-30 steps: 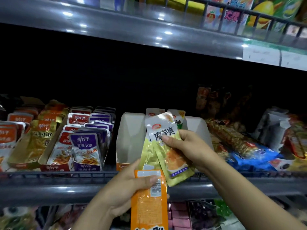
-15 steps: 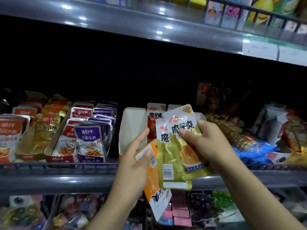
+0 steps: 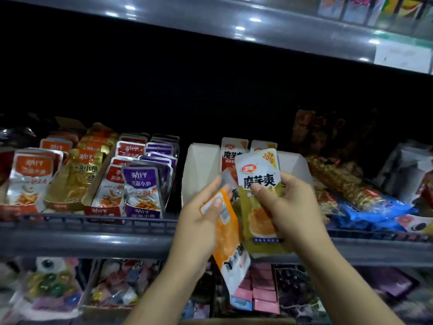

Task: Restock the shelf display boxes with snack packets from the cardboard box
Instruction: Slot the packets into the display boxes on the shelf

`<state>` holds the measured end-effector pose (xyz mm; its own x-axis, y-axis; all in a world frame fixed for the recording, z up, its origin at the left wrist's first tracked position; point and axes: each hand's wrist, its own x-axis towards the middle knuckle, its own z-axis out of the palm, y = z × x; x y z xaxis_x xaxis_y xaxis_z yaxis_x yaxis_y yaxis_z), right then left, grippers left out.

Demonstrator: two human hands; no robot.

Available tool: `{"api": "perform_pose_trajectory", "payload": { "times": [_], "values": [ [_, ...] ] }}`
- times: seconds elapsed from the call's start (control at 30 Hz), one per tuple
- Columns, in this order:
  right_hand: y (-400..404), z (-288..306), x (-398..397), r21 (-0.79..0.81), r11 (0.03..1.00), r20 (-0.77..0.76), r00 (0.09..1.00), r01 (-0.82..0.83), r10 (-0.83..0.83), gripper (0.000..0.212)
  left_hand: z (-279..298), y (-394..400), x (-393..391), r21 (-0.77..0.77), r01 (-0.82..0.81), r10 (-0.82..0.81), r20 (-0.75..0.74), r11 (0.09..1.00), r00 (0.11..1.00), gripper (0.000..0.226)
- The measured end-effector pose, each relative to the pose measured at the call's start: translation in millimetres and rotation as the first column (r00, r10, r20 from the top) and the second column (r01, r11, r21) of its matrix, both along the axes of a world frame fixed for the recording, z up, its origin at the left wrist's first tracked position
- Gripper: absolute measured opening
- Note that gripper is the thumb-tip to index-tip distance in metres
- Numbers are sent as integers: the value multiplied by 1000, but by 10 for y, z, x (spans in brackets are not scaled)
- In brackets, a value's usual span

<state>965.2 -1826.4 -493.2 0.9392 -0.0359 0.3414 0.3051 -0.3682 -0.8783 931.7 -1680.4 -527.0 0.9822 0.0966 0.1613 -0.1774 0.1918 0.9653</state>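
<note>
A white display box [image 3: 202, 171] stands on the middle shelf with two snack packets [image 3: 233, 154] upright at its back. My right hand [image 3: 289, 207] grips a white and olive-green snack packet [image 3: 259, 174], held upright just in front of the box opening. My left hand [image 3: 199, 224] holds an orange snack packet [image 3: 230, 245] upside down, its back label under my thumb, below and left of the green one. The two packets overlap. The cardboard box is not in view.
Display boxes of red, gold and purple fish snack packets [image 3: 140, 184] fill the shelf on the left. Loose bags [image 3: 365, 202] lie to the right of the white box. A wire rail [image 3: 93, 219] runs along the shelf front. Another shelf [image 3: 257, 31] hangs overhead.
Both hands have risen toward the white box. The green packet now stands higher in front of the opening, and the orange packet has flipped upside down in my left hand.
</note>
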Motion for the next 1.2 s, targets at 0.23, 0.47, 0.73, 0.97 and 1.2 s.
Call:
{"api": "perform_pose_trajectory", "payload": {
  "times": [0.23, 0.47, 0.73, 0.97, 1.2],
  "values": [
    [210, -375, 201, 483, 873, -384, 881, -62, 275, 19, -198, -176, 116, -189, 19, -51, -163, 982, 985, 39],
    [160, -483, 236, 512, 857, -293, 926, -59, 239, 25, -268, -168, 191, -374, 10, -98, -217, 927, 971, 31],
    [79, -478, 199, 706, 692, -291, 830, -149, 475, 30, -304, -222, 213, -462, 7, -165, -304, 887, 938, 19],
    [-149, -336, 148, 90, 988, -63, 990, -123, 129, 28, -217, -54, 260, -455, 8, -162, -299, 890, 940, 21],
    [-46, -327, 189, 319, 902, -312, 866, -291, 390, 39, -107, 85, 226, -413, 140, -252, -230, 900, 940, 39]
  ]
}}
